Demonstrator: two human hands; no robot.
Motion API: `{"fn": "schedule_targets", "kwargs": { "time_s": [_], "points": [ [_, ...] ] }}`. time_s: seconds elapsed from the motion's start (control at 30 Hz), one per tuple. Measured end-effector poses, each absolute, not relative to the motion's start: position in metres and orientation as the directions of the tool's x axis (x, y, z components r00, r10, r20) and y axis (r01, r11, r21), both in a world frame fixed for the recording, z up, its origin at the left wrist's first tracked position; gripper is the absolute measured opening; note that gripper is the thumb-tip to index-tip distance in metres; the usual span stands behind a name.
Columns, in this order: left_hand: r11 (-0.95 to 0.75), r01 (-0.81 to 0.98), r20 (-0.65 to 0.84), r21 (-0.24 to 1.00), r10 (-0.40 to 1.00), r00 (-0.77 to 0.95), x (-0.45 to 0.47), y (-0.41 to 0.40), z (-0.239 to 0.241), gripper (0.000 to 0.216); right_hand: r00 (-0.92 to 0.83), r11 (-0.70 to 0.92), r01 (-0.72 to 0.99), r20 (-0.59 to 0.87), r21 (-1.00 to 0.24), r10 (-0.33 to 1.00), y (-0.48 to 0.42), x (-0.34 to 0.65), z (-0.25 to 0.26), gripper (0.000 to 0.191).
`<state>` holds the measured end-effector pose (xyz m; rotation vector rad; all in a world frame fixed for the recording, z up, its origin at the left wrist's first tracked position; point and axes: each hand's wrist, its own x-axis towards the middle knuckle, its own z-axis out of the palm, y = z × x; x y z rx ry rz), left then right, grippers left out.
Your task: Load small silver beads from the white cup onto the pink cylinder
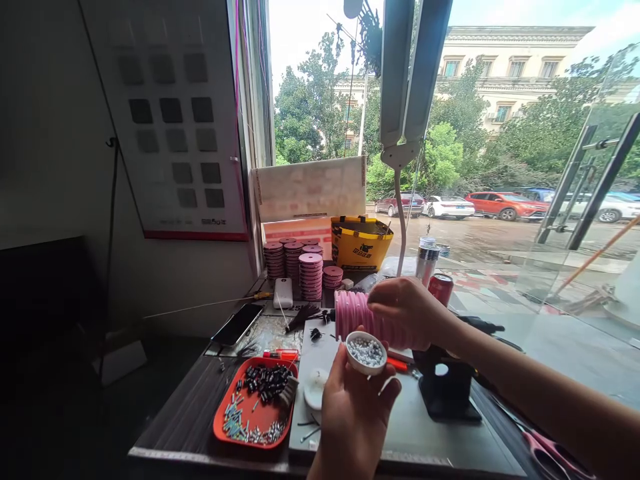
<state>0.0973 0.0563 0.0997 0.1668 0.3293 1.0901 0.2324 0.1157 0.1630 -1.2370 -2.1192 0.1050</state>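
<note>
My left hand (356, 407) holds up a small white cup (366, 353) filled with tiny grey beads, above the near part of the table. Just behind it my right hand (413, 312) grips a stack of pink discs (357, 317) lying on its side, fingers wrapped over its right end. The stack sits about level with the cup's rim and touches or nearly touches it. Below my left hand lies an orange tray (254, 402) with small black and silver tube pieces.
Upright stacks of pink discs (302, 267) stand at the back by the window, beside a yellow bag (361, 243). A phone (237, 323), white case (283, 293), red can (441, 287), metal flask (427, 259), black stand (447, 387), lamp stem (400, 220) and pink scissors (553, 453) crowd the table (190, 407).
</note>
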Motion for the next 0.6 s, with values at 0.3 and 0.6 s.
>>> {"fn": "schedule_targets", "kwargs": {
  "time_s": [0.3, 0.6],
  "points": [
    [0.441, -0.842, -0.151, 0.311, 0.897, 0.414, 0.0967, 0.0553, 0.0967, 0.045, -0.356, 0.541, 0.799, 0.516, -0.265, 0.779, 0.1149, 0.2264, 0.1651, 0.018],
    [0.437, -0.839, -0.197, 0.325, 0.899, 0.392, 0.0969, 0.0533, 0.1035, 0.042, -0.364, 0.516, 0.814, 0.458, -0.268, 0.811, 0.1165, 0.2271, 0.1718, 0.015]
  ]
}}
